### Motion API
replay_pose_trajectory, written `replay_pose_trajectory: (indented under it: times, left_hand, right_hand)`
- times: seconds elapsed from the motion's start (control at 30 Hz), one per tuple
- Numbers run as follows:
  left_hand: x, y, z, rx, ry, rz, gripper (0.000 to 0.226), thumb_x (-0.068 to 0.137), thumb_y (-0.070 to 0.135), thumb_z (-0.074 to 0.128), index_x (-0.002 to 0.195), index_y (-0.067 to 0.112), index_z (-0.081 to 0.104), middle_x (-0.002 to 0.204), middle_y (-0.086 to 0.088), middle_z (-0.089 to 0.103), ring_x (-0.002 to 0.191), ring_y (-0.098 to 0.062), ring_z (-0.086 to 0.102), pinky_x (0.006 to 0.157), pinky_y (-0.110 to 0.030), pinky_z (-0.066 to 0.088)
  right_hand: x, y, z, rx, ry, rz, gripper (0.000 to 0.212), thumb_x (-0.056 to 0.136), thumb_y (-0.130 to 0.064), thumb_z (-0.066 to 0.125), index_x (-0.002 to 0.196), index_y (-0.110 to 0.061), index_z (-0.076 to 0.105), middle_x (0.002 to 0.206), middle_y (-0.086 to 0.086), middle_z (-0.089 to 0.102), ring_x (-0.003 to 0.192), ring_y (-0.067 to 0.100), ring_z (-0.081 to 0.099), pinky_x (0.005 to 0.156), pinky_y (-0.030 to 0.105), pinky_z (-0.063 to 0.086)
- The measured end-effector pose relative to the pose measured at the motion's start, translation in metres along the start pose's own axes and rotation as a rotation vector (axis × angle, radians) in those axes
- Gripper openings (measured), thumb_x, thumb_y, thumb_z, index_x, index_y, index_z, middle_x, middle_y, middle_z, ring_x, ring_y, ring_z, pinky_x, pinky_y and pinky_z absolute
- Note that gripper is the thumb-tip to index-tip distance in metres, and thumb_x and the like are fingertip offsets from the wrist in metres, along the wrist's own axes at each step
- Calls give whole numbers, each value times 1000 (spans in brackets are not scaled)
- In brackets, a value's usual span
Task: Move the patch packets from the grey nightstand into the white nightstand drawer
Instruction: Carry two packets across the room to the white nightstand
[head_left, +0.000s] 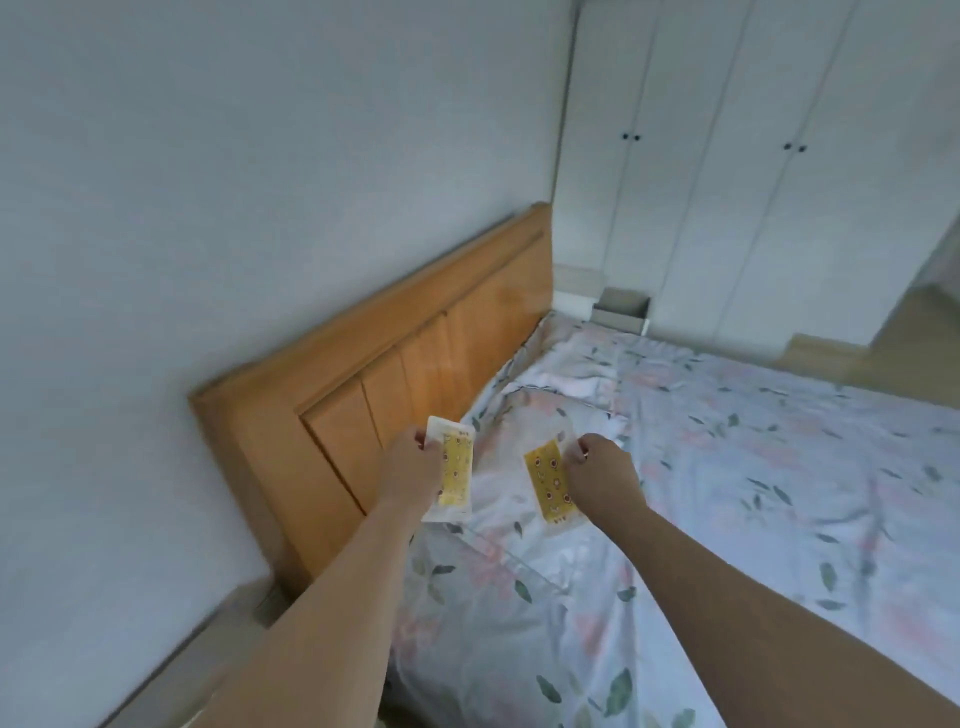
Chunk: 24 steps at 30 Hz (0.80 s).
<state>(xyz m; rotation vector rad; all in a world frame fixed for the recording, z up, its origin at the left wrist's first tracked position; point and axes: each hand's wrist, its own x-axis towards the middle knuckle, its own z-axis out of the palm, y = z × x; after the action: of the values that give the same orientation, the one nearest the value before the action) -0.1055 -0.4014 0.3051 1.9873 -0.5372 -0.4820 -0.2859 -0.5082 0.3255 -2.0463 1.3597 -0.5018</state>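
Note:
Each of my hands holds one patch packet in the air over the head end of the bed. My left hand (413, 462) pinches a clear packet with a yellow patterned patch (456, 470) by its upper left edge. My right hand (602, 470) pinches a second yellow patch packet (549, 483) by its upper right corner. Both packets hang downward. The grey nightstand (171, 670) shows only as a grey top at the lower left. At the far side of the bed stands the white nightstand (574, 291), with its open drawer (621, 312) sticking out.
A wooden headboard (374, 364) runs along the wall on the left. The bed with a floral cover (727, 493) fills the right and middle. White wardrobe doors (753, 156) stand behind the far nightstand. Wooden floor (924, 358) shows at the far right.

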Motion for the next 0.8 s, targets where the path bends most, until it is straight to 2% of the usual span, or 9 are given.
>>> replay_pose_trajectory:
  times: [0.1,0.23,0.33,0.47,0.6,0.7,0.8]
  left_hand:
    - [-30,53,66,31,-132,143,13,96,17,43,99,16,56,90,-4,65,70,-17,62,53,-28,49]
    - [-94,124,161,64,-298,293,16,92,9,41,87,13,56,80,-4,60,58,-14,53,44,-21,35]
    - [-166,171,240,39,-421,349,17,90,7,44,84,11,59,75,-2,60,55,-13,51,46,-21,33]
    - [-303,221,356,-9,-642,425,22,89,7,49,69,14,55,60,0,51,57,-21,45,54,-25,34]
    - [-418,256,441,-65,-818,475,15,88,9,53,75,11,61,63,-1,53,56,-20,44,58,-25,35]
    - [-528,285,509,-101,-990,526,13,89,9,55,86,8,68,73,-4,62,64,-23,51,65,-28,40]
    - [-628,311,563,-99,-1149,590,13,88,9,54,84,5,66,75,-6,63,67,-23,53,67,-29,41]
  right_hand:
    - [-12,54,-74,-6,142,96,27,98,-15,34,73,-12,42,72,6,52,63,23,51,47,25,32]
    - [-52,132,-175,-21,353,204,32,98,-14,31,66,-20,29,65,2,42,57,22,41,45,26,26]
    - [-97,200,-253,-59,466,306,31,96,-10,33,67,-19,28,65,2,40,53,18,36,45,28,25]
    - [-185,312,-366,-106,622,456,14,94,-9,35,81,-13,38,68,3,46,60,23,44,46,28,30]
    - [-262,385,-448,-107,732,561,12,88,-7,35,81,-14,41,69,2,46,72,30,49,56,29,39]
    - [-335,451,-512,-37,873,659,19,86,-8,36,71,-20,41,72,4,51,65,28,50,51,26,36]
    - [-400,508,-566,5,983,738,17,87,-10,35,83,-16,51,82,5,59,69,26,54,50,27,36]
